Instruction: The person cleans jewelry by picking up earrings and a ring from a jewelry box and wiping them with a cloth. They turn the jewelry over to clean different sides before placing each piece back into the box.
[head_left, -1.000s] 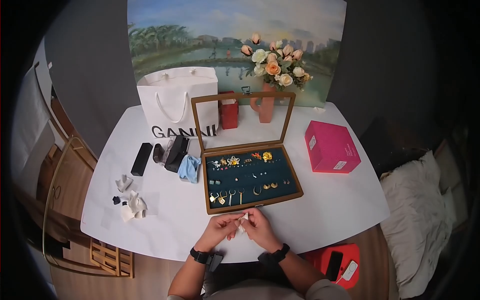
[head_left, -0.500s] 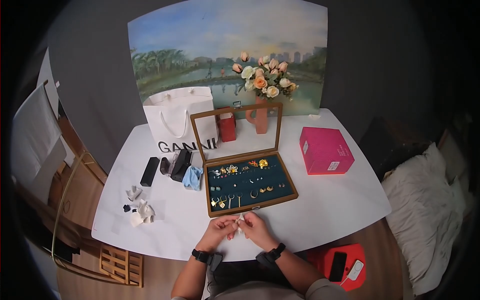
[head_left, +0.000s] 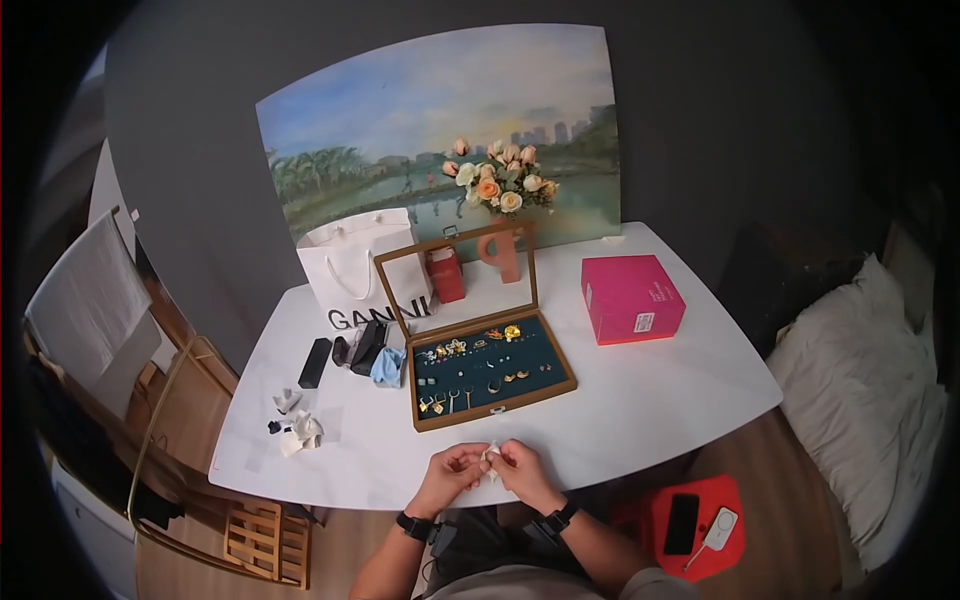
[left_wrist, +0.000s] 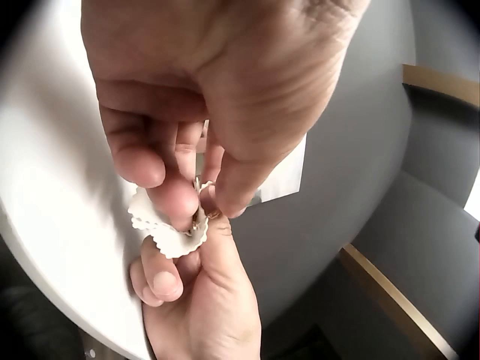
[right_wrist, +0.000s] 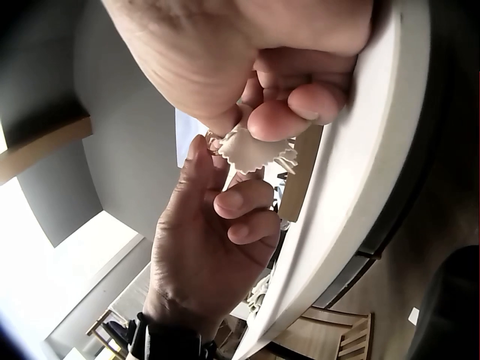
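Observation:
My left hand (head_left: 450,478) and right hand (head_left: 526,478) meet at the table's front edge, before an open wooden jewelry box (head_left: 487,408). A small off-white cloth (right_wrist: 251,152) with a scalloped edge is folded between the right hand's thumb and fingers. In the left wrist view, the left thumb and fingers pinch a small gold-coloured jewelry piece (left_wrist: 213,215) at the cloth's fold. Most of that piece is hidden by fingers and cloth, and I cannot tell its kind. Rows of earrings and other jewelry (head_left: 515,376) lie on the box's dark green lining.
Left of the box are a blue cloth (head_left: 388,368), a black case (head_left: 315,363) and crumpled off-white cloths (head_left: 302,433). Behind stand a white paper bag (head_left: 350,270), a red box (head_left: 446,276) and a flower vase (head_left: 504,256). A pink box (head_left: 630,298) sits at the right.
The head view has tilted and shifted, so the table sits lower and farther left-to-right in it. Both hands stay together on the cloth at the front edge, with small finger movements.

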